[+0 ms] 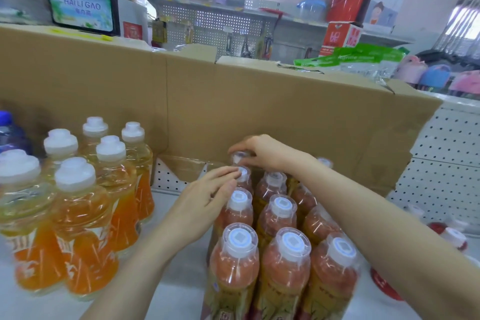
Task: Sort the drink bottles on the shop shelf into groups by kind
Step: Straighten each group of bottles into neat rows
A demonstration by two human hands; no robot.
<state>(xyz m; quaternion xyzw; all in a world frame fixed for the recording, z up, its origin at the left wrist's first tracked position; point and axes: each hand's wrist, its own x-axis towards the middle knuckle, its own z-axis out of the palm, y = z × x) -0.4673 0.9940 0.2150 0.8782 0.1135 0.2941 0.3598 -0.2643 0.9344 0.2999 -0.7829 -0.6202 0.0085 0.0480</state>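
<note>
Right hand [259, 153] grips the rearmost pink bottle [240, 156] by its cap; left hand [205, 197], fingers straight, touches the neighbouring pink bottle [243, 176] at its cap.

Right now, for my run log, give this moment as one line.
left hand: touches pink bottle cap | right hand: grips rear pink bottle | orange bottles: grouped left

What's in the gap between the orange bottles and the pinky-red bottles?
The head view shows mostly bare white shelf there, crossed by the person's left hand and forearm, whose fingers touch a cap of the pinky-red bottles.
</note>
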